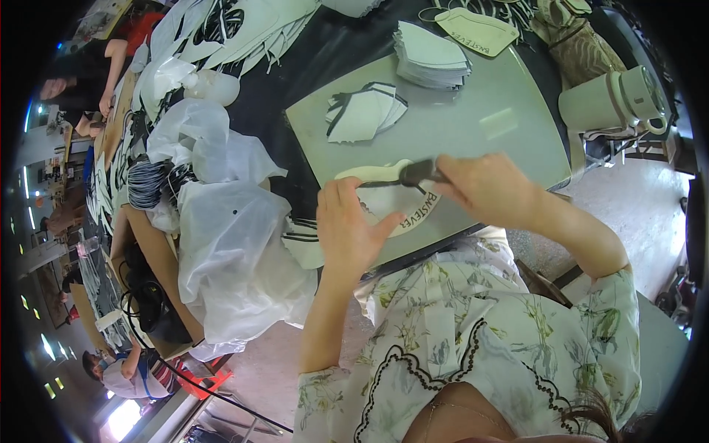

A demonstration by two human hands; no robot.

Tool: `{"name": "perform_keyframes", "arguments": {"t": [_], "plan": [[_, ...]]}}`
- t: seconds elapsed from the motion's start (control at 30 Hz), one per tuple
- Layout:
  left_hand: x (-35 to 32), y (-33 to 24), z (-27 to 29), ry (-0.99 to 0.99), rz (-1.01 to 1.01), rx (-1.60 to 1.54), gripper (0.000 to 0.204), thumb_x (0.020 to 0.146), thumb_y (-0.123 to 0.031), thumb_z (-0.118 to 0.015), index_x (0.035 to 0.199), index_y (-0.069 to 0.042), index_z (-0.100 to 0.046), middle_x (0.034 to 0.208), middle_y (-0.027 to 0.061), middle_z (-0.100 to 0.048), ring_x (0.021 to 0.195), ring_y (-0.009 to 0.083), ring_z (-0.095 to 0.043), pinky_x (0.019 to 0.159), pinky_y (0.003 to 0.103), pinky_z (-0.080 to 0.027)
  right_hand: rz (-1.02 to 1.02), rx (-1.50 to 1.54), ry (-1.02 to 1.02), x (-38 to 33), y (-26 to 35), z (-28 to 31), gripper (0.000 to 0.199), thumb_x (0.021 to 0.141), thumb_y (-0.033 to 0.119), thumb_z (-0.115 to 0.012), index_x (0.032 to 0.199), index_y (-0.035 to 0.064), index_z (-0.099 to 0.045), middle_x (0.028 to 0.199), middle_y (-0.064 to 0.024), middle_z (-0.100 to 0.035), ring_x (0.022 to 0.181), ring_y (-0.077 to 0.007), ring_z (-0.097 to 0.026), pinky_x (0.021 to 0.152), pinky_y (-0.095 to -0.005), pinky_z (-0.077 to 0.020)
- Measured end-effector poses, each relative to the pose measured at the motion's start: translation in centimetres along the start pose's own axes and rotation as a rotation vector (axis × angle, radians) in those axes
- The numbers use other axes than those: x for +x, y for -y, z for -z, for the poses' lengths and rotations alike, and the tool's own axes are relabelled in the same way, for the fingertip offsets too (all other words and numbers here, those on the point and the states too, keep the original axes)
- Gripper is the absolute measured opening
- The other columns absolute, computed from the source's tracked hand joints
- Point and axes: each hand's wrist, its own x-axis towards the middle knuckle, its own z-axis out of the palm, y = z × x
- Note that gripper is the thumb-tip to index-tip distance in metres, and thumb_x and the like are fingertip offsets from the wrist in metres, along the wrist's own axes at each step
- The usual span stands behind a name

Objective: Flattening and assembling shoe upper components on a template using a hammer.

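Observation:
My left hand (351, 229) presses down on a cream, curved pattern template (399, 203) lying over a white cut piece on a grey cutting board (509, 125). My right hand (487, 188) grips a dark-handled tool (415, 173) whose tip rests along the template's upper edge. A loose pile of white pieces with black edging (365, 112) lies further back on the board. A taller stack of white cut pieces (432, 55) stands at the board's far side.
Crumpled clear plastic bags (229, 244) hang over the table's left edge. A second cream template (476, 31) lies at the back. A white jug (617, 100) stands at the right. Other people sit along the long table at the left.

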Motion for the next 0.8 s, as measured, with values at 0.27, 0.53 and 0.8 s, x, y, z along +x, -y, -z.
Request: {"name": "perform_keyframes", "arguments": {"t": [0.27,0.53,0.8], "plan": [[1.8,0.9,-1.2,-0.032,-0.187,-0.23,0.031,0.071,-0.017,-0.077,0.1,-0.012,-0.065,0.101,0.0023,-0.06,0.107,0.0275,-0.052,0.096,0.045,-0.03,-0.052,-0.23,0.13,0.1,1.8,-0.9,0.029,0.097,0.028,-0.059,0.091,0.0011,-0.05,0.059,-0.0145,-0.061,0.054,-0.0365,-0.063,0.049,-0.0464,-0.0467],[1.0,2.1,-3.1,-0.114,-0.346,-0.221,0.025,0.075,-0.011,-0.073,0.1,-0.015,-0.071,0.096,-0.0032,-0.061,0.105,0.0224,-0.055,0.1,0.046,-0.03,-0.13,-0.21,0.134,0.0,1.7,-1.6,0.031,0.101,0.029,-0.055,0.089,0.0007,-0.048,0.059,-0.0138,-0.06,0.052,-0.0362,-0.062,0.048,-0.0456,-0.0472],[0.9,1.0,-2.9,-0.234,-0.491,0.064,0.025,0.074,-0.007,-0.072,0.098,-0.012,-0.071,0.094,-0.0019,-0.059,0.101,0.0189,-0.058,0.103,0.048,-0.03,-0.115,-0.199,0.101,0.2,1.5,-0.9,0.029,0.097,0.026,-0.06,0.092,0.0002,-0.047,0.061,-0.0142,-0.06,0.053,-0.0376,-0.061,0.049,-0.0461,-0.0469]]}}
